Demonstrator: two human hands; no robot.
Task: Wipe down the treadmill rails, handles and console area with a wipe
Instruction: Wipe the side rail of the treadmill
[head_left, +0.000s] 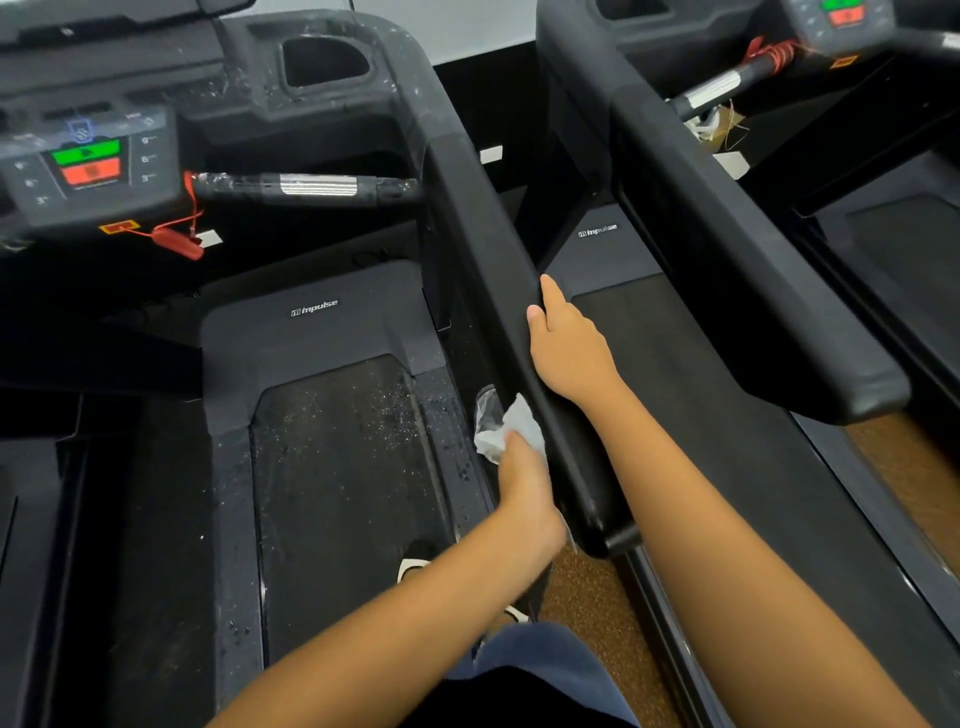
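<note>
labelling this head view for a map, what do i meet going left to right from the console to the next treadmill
console → red safety clip → silver-banded handle → wipe → right hand on the side rail → neighbouring treadmill's rail

Dim, even indoor light. Straight lines bow near the edges (wide-angle lens); the grey console panel (150, 200) looks blurred.
</note>
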